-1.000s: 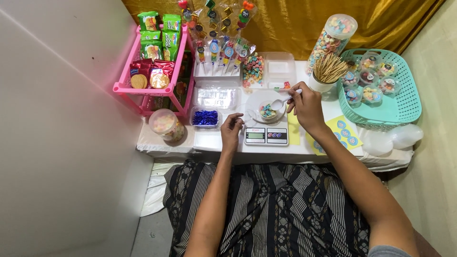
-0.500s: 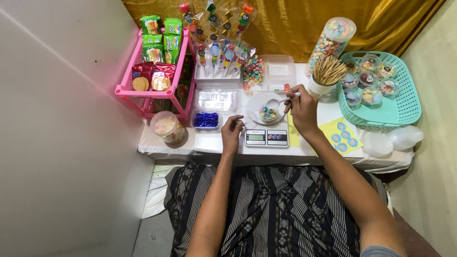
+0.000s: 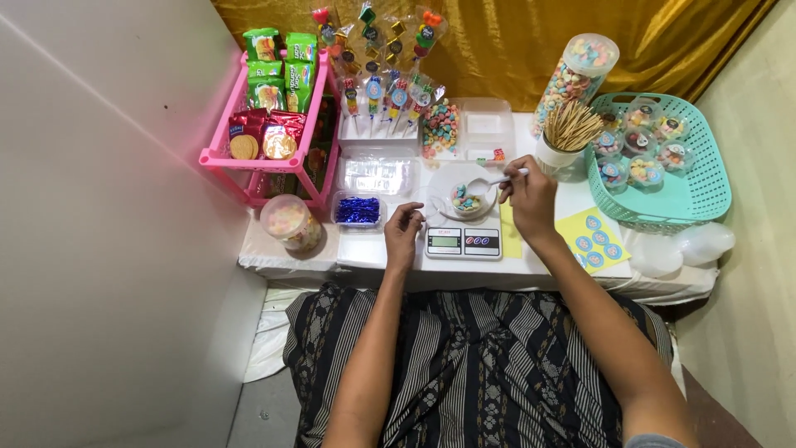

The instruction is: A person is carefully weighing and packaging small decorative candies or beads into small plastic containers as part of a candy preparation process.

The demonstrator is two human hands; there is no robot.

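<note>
From the head view, your right hand (image 3: pixel 529 197) has its grip pinched on a white plastic spoon (image 3: pixel 495 182), whose bowl hangs over the shallow white round dish (image 3: pixel 462 192) at the hand's nine o'clock. That dish holds a small heap of pastel-coloured candy pieces (image 3: pixel 464 202) and sits on top of the small white digital kitchen scale (image 3: pixel 463 241), near the front edge of the white-covered desk (image 3: pixel 531 270).

Your left hand (image 3: pixel 404 231) rests on the desk at the scale's nine o'clock, fingers curled loosely; I cannot tell whether that grip holds anything.

At ten o'clock from the left hand lies a clear rectangular tub of blue foil pieces (image 3: pixel 357 209). At the right hand's one o'clock stands a white cup of wooden sticks (image 3: pixel 567 131); at three o'clock is a teal plastic basket (image 3: pixel 695 192) of small lidded cups. A yellow sheet of round blue stickers (image 3: pixel 592 239) lies at five o'clock. A pink wire rack (image 3: pixel 267 124) of snack packets stands at the desk's far left.
</note>
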